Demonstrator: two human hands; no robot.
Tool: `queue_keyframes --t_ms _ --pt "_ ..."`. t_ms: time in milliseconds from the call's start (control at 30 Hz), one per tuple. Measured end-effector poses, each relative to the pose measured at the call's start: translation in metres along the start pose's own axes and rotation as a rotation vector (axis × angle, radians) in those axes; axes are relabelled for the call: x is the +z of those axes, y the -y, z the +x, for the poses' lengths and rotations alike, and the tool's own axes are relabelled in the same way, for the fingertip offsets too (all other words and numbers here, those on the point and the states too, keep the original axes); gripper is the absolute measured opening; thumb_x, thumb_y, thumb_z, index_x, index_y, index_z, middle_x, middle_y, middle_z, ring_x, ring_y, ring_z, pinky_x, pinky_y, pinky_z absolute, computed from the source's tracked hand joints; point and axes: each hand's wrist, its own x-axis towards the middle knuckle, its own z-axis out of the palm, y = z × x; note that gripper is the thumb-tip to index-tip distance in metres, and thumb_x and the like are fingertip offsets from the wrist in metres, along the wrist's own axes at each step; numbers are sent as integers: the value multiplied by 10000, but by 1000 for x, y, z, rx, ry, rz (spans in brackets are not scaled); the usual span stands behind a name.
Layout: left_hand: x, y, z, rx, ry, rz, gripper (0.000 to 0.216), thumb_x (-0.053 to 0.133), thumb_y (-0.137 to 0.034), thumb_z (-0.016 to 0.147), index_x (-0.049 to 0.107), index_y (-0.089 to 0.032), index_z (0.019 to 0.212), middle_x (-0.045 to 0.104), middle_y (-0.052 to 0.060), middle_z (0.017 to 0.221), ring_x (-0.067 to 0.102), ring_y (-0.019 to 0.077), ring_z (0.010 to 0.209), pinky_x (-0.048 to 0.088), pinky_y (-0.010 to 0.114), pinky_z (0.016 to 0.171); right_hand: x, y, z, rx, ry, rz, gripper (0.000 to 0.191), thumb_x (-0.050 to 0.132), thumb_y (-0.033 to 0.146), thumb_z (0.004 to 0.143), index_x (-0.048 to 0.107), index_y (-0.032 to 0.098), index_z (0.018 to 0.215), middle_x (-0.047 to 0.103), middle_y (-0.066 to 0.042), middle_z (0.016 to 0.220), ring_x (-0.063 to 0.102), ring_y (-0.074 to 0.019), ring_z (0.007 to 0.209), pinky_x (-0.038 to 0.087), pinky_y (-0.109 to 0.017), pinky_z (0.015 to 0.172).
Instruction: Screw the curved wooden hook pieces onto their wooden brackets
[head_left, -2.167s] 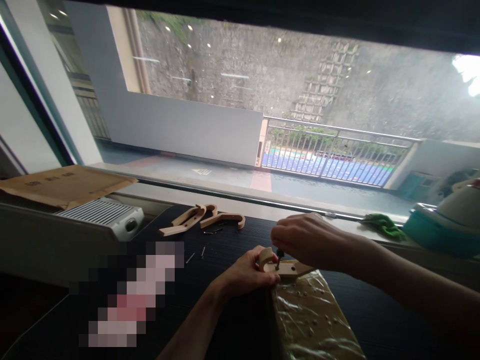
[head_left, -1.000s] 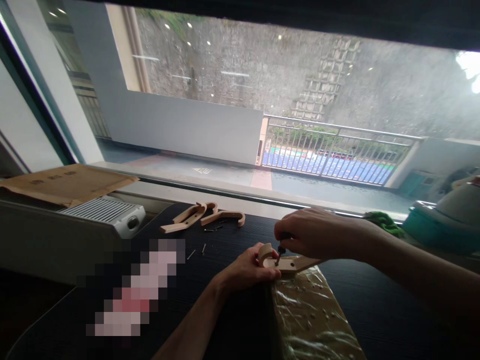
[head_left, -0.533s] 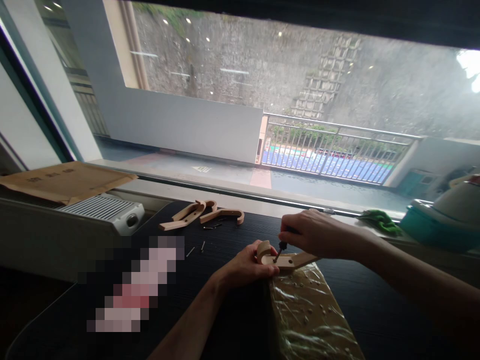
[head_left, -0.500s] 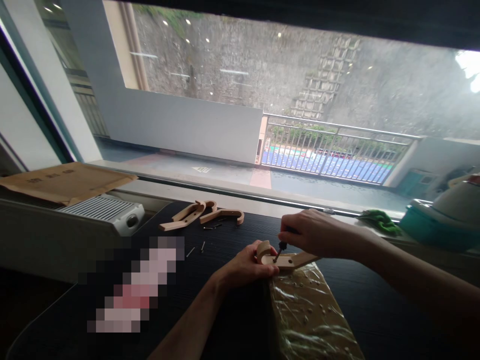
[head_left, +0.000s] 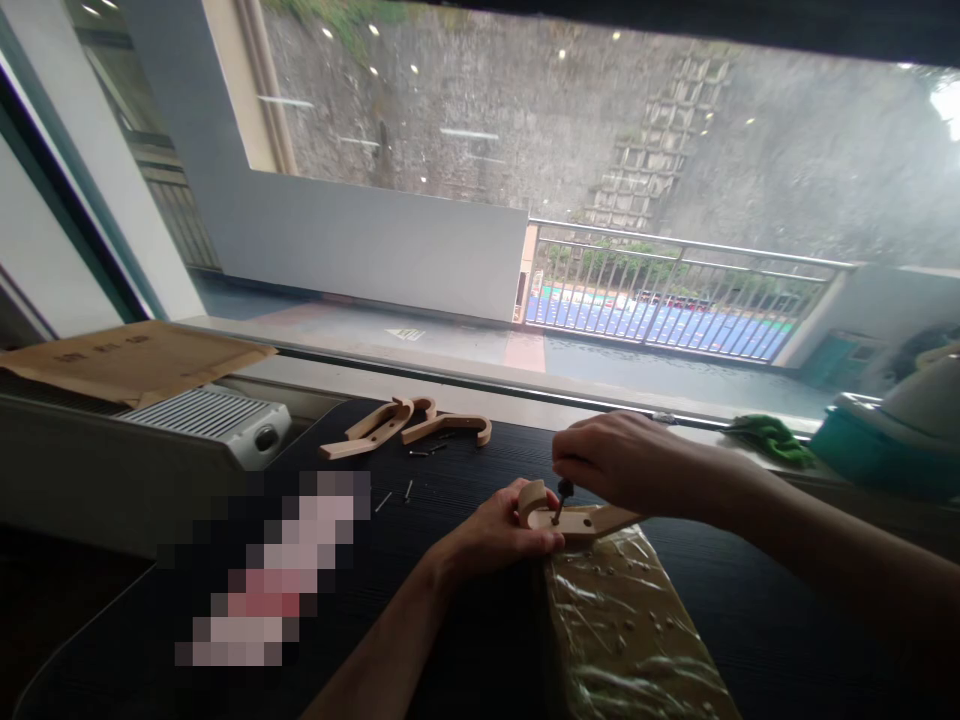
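Observation:
My left hand [head_left: 517, 525] grips the curled end of a pale wooden hook [head_left: 574, 523] lying on a block wrapped in clear plastic [head_left: 637, 620]. My right hand [head_left: 600, 455] is closed around the handle of a screwdriver [head_left: 562, 497], most of it hidden by the fingers. The screwdriver's shaft slants down to the hook near its curl, at a hole or screw too small to make out. Another hole shows farther along the hook. Its straight end runs beneath my right hand.
Several more wooden hooks [head_left: 375, 430] lie at the back of the black table [head_left: 480, 600], with loose screws [head_left: 409, 490] near them. A brown envelope [head_left: 135, 360] rests on a grey appliance at left. A green cloth [head_left: 772, 440] and teal bucket [head_left: 862, 440] stand by the window.
My right fist has turned slightly around the screwdriver handle. The left hand keeps its grip on the hook. The whole view has shifted a little.

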Motion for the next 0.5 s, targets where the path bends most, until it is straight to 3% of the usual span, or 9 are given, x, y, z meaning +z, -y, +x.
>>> queue_keyframes --t_ms 233,500 --pt "-1 8 3 47 -3 -21 411 719 -270 642 583 -158 1013 563 46 1021 531 187 921 407 288 807 4 -6 -1 136 -16 -17 317 377 341 901 595 183 733 575 -1 620 425 -91 523 237 -248 498" --pt "4 0 0 36 -13 -31 312 686 -249 676 563 -160 949 529 -18 792 488 118 720 387 234 652 -21 14 -4 -59 175 -49 200 453 209 832 620 181 726 608 2 675 458 -92 569 255 -244 519"
